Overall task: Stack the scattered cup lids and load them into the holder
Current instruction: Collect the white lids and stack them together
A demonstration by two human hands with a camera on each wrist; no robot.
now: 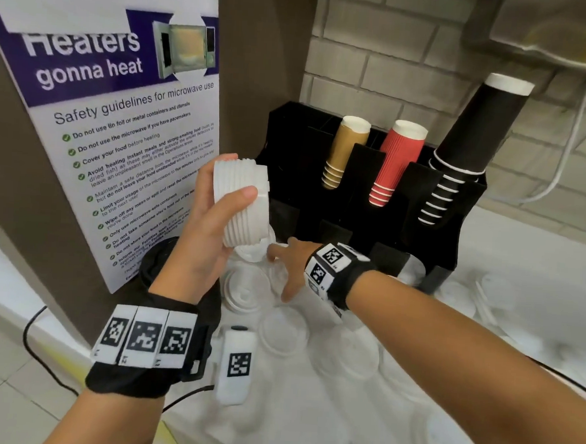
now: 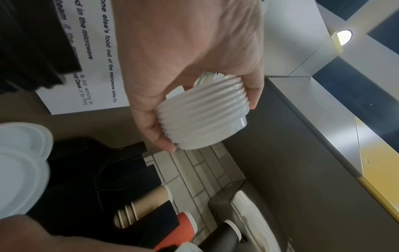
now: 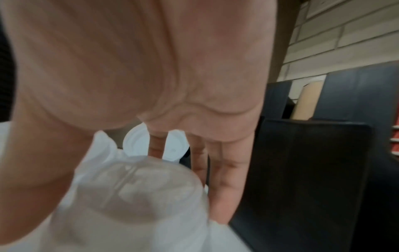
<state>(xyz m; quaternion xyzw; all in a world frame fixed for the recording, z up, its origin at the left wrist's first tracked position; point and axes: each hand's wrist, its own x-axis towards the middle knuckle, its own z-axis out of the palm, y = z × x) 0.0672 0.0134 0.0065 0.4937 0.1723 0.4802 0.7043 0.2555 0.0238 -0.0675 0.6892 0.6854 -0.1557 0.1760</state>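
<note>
My left hand (image 1: 236, 176) grips a stack of white cup lids (image 1: 244, 205), tilted on its side, above the counter; the left wrist view shows thumb and fingers round the ribbed stack (image 2: 202, 119). Below it my right hand (image 1: 280, 274) reaches down with straight fingers (image 3: 224, 170) over loose lids, touching a clear lid (image 1: 252, 252) by the holder's foot. Several more lids (image 1: 283, 331) lie scattered on the white counter (image 1: 307, 411). The black holder (image 1: 366, 178) stands behind, against the brick wall.
The holder carries tan cups (image 1: 344, 153), red cups (image 1: 396, 163) and a tall pile of black cups (image 1: 468, 143). A microwave poster (image 1: 118, 142) hangs on the left panel. A white tagged device (image 1: 235, 362) lies near the counter's front. More lids (image 1: 496, 296) lie right of the holder.
</note>
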